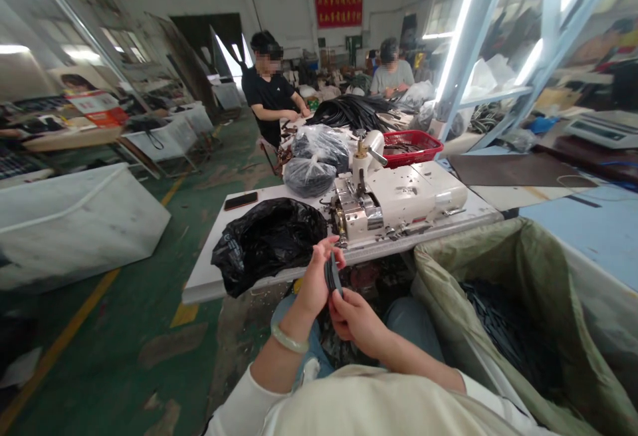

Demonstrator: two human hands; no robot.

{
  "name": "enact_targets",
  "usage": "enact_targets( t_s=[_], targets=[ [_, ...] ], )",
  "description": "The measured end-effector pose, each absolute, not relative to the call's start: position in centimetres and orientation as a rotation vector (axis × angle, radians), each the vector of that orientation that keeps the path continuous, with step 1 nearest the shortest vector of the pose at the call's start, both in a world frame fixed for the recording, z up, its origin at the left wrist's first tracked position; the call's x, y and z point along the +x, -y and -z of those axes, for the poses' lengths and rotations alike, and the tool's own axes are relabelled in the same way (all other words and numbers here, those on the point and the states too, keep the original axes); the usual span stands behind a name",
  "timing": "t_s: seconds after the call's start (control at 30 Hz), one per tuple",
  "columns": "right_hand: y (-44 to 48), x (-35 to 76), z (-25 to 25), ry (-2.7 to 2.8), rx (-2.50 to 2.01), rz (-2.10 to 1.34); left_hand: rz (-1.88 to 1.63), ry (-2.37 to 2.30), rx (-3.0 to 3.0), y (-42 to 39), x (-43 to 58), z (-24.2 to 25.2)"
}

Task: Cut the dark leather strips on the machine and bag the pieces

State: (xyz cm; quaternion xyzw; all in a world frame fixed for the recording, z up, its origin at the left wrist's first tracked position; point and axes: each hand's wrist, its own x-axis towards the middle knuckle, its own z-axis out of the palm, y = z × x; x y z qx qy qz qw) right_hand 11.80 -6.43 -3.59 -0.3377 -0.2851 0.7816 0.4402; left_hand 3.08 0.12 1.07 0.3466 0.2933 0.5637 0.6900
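My left hand point(315, 278), with a pale green bangle point(290, 339) on its wrist, and my right hand point(355, 322) together pinch a small bundle of dark strips point(333, 275), probably leather or rubber. They hold it over my lap, just in front of the white table edge point(279, 268). A white industrial machine point(393, 200) stands on the table a little beyond my hands. To my right, an open woven sack point(461, 283) holds a heap of similar dark strips point(513, 336).
A crumpled black plastic bag point(266, 243) and a phone point(240, 201) lie left of the machine. Beyond stand tied bags point(321, 147), a red basket point(411, 147) and a dark coil point(351, 110). Two co-workers point(269, 87) sit or stand at the far end. White bins line the left.
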Motion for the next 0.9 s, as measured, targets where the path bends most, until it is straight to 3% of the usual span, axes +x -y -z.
enact_targets(
  t_s=[0.2, 0.33, 0.47, 0.57, 0.9],
  targets=[
    [6.1, 12.6, 3.4, 0.637, -0.669, -2.039, -0.973, -0.747, 0.753, 2.4, 0.8, 0.5],
    [5.6, 13.3, 3.7, 0.852, -0.823, -2.036, -1.025, -0.992, 0.886, 3.2, 1.4, 1.5],
    [4.3, 15.1, 4.0, 1.140, -1.189, -1.629, -1.056, -1.055, 0.903, 2.7, 1.7, 1.4],
    [3.3, 16.0, 3.5, 1.019, -1.167, -1.334, -0.993, -1.070, 0.881, 2.6, 2.1, 1.0],
    [2.2, 16.2, 3.1, 0.360, -0.551, -1.806, -0.954, -1.138, 0.661, 2.7, 0.8, 1.0]
  ],
)
